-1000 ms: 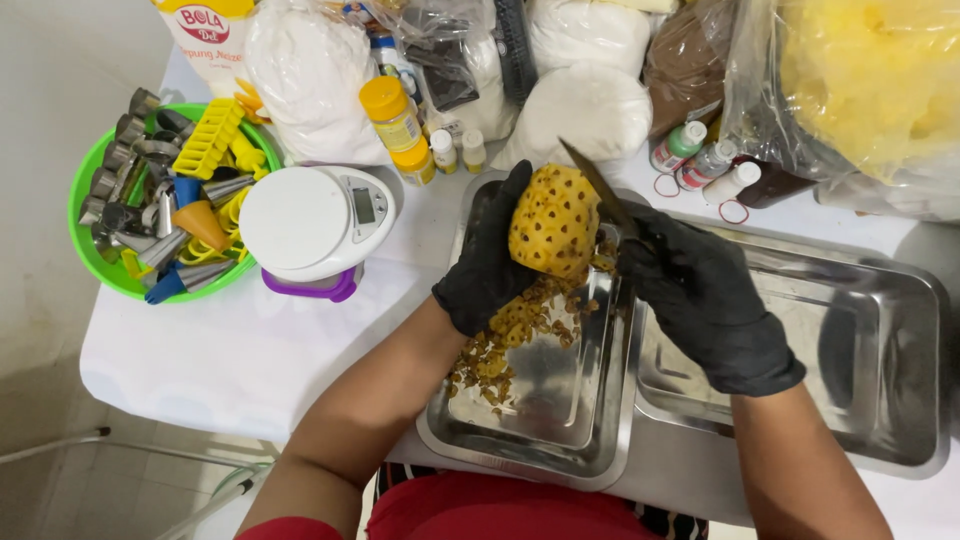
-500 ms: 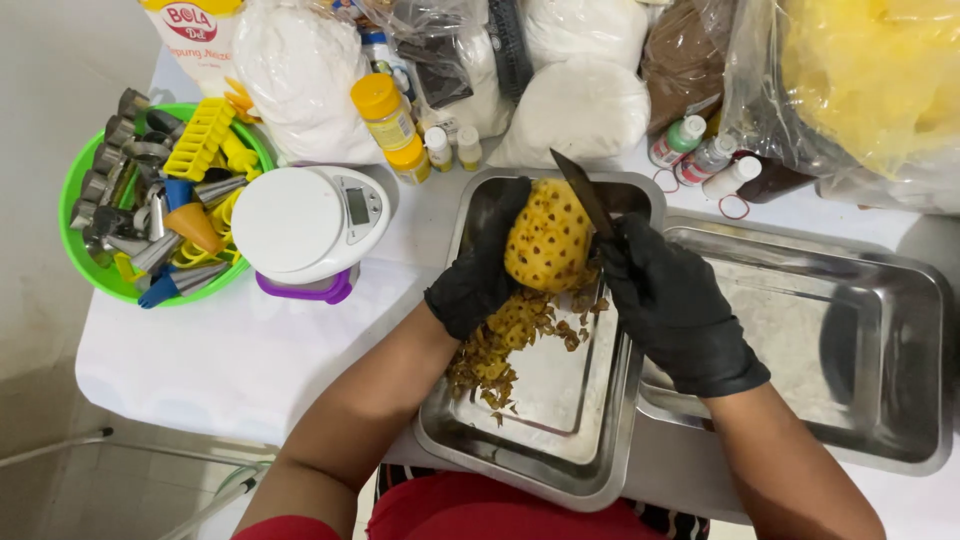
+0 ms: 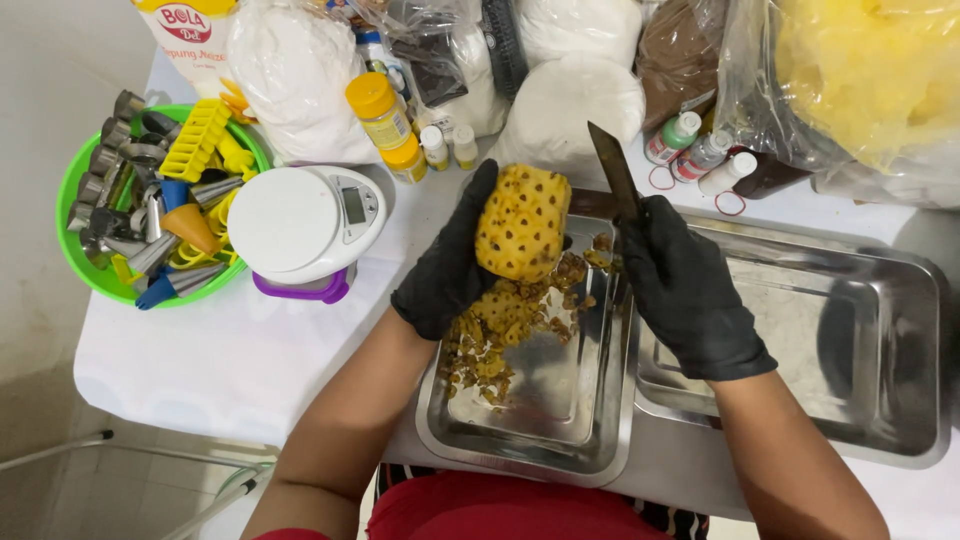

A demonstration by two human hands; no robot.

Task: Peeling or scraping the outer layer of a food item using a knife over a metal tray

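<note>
Holding a peeled pineapple (image 3: 523, 222) upright above the near metal tray (image 3: 520, 440), the left hand (image 3: 448, 262), in a black glove, wraps around the fruit's left side, thumb on the near face, fingers curled behind. The fruit sits between both hands, yellow flesh dotted with brown eyes facing the camera. The right hand (image 3: 690, 290), also gloved in black, is closed in a fist around the handle of a knife (image 3: 614, 172); the dark blade points up and away, just beside the pineapple's right edge, whether touching it cannot be told. Under the fruit, a heap of peel scraps (image 3: 500, 330) lies in the near tray. A second, larger metal tray (image 3: 880, 380) sits to the right, its rim overlapping the first. Left of the hands stands a white kitchen scale (image 3: 300, 225) with a purple base, and beyond it a green bowl (image 3: 75, 250) filled with metal and plastic moulds. Behind the trays: small bottles (image 3: 700, 150), a yellow-capped jar (image 3: 382, 112), bags of white powder (image 3: 295, 80) and a bag of yellow pulp (image 3: 870, 70).
</note>
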